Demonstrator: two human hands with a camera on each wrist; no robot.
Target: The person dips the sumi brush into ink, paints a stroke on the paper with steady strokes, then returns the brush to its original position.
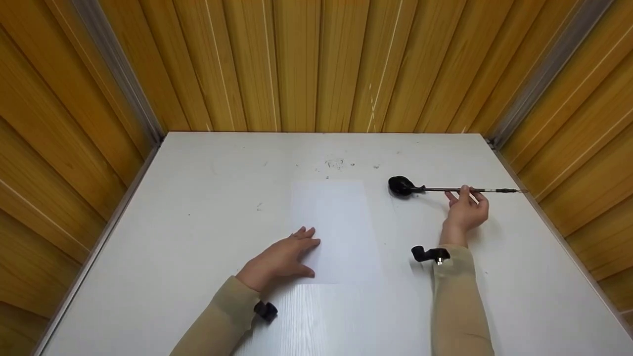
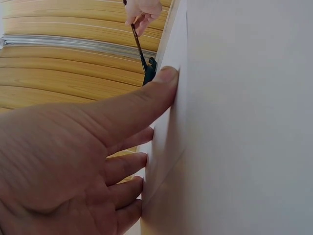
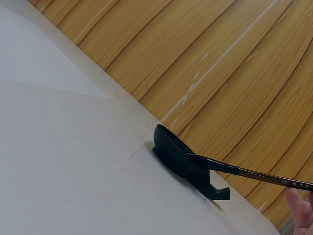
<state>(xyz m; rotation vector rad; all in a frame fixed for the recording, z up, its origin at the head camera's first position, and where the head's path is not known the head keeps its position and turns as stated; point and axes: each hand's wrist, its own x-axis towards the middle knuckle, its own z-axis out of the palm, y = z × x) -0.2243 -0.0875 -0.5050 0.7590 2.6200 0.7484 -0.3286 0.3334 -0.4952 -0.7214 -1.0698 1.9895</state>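
"Item, right hand (image 1: pixel 466 211)?"
"Grips one brush (image 1: pixel 437 189) — its far end at the black dish (image 1: pixel 399 187); dish right of the paper (image 1: pixel 341 227)."
"Left hand (image 1: pixel 284 257)?"
"Fingers spread — touching paper; grasping nothing."

On the brush (image 3: pixel 264 176) I hold stand pale characters (image 3: pixel 301 185), too small to read, beside a Y-like mark (image 3: pixel 284 182).

The paper (image 1: pixel 341 232) looks matt, the dish (image 3: pixel 171 154) smooth — the wall panels (image 1: pixel 296 64) wood-grained.
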